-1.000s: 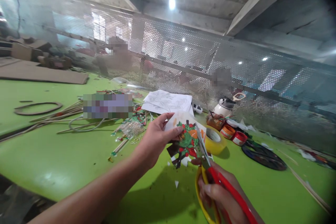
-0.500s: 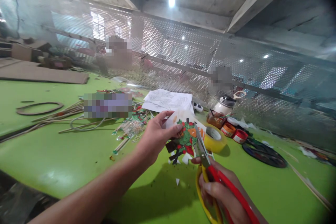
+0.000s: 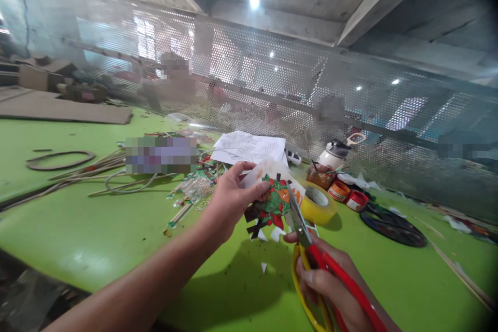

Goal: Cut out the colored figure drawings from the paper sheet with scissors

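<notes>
My left hand (image 3: 233, 199) pinches a sheet of paper (image 3: 277, 202) between thumb and fingers. Painted on it is a green wreath-like picture with red and orange parts. My right hand (image 3: 330, 280) grips scissors (image 3: 301, 228) by their red and yellow handles. The steel blades lie against the right edge of the picture; whether they are fully closed I cannot tell. White paper scraps (image 3: 264, 267) lie on the table under the paper. A roll of yellow tape (image 3: 319, 207) sits just behind the scissors.
A green table (image 3: 128, 249) carries rattan sticks (image 3: 83, 168), printed sheets (image 3: 249, 146), red and orange paint jars (image 3: 356, 200), a black palette (image 3: 392, 225) and a white bottle (image 3: 332, 156). Cardboard (image 3: 64, 109) lies at the far left. A perforated metal screen (image 3: 241, 75) stands behind.
The paper has shifted very slightly in my left hand's grip, its lower black strips sitting a little differently. The scissors remain at the picture's right edge, blades looking slightly closer together.
</notes>
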Demonstrator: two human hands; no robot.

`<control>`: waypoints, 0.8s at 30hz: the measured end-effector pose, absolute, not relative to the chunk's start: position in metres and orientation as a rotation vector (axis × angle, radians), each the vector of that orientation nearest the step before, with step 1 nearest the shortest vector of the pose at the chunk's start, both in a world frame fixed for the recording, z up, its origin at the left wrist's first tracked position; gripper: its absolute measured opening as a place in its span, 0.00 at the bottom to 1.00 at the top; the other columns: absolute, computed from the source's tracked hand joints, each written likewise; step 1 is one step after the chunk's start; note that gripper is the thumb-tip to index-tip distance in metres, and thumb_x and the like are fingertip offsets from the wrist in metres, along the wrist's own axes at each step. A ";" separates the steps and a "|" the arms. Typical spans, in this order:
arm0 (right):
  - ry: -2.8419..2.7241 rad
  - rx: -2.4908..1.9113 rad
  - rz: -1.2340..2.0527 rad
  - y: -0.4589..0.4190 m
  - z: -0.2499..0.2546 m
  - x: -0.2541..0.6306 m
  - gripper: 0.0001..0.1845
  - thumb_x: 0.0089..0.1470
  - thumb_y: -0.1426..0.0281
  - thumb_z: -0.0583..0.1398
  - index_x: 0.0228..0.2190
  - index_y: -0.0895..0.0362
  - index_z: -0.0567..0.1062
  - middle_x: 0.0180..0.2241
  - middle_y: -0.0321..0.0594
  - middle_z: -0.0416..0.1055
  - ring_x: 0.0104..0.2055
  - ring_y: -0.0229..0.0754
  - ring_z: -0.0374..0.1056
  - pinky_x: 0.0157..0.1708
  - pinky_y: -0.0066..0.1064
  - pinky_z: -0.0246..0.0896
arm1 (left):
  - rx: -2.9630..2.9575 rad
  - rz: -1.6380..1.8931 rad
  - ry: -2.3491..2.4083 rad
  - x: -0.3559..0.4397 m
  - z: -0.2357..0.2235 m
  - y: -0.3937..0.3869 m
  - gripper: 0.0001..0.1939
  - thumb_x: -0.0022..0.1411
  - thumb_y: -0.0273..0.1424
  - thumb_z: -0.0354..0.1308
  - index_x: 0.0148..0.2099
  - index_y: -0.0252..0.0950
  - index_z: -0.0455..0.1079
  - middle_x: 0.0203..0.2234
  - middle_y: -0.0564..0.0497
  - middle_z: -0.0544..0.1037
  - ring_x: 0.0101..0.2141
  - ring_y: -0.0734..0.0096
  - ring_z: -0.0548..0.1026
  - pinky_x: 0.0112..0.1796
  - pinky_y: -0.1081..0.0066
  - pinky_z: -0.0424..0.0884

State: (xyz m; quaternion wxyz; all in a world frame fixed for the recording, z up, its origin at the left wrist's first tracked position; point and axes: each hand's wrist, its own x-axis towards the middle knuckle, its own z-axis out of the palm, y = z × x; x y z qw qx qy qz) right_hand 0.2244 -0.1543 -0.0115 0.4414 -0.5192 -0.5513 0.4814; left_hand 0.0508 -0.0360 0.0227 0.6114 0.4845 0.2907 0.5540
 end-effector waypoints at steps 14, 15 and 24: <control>-1.315 -1.309 1.214 -0.153 -0.015 0.224 0.30 0.48 0.64 0.57 0.54 0.58 0.63 0.21 0.29 0.57 0.21 0.36 0.51 0.22 0.30 0.45 | 1.130 1.286 0.742 0.049 0.026 -0.036 0.32 0.46 0.30 0.71 0.53 0.39 0.64 0.26 0.52 0.75 0.23 0.75 0.72 0.25 0.75 0.71; -1.318 -1.328 1.211 -0.152 -0.015 0.224 0.30 0.47 0.63 0.57 0.52 0.59 0.64 0.20 0.28 0.57 0.21 0.36 0.51 0.22 0.30 0.45 | 1.127 1.285 0.752 0.049 0.026 -0.036 0.33 0.46 0.30 0.71 0.54 0.40 0.64 0.26 0.51 0.75 0.23 0.74 0.73 0.25 0.73 0.72; -1.313 -1.354 1.221 -0.148 -0.018 0.225 0.31 0.44 0.63 0.57 0.51 0.60 0.66 0.18 0.27 0.56 0.19 0.35 0.50 0.19 0.29 0.45 | 1.121 1.299 0.762 0.049 0.026 -0.035 0.34 0.45 0.30 0.71 0.55 0.39 0.64 0.26 0.51 0.75 0.24 0.73 0.74 0.27 0.71 0.74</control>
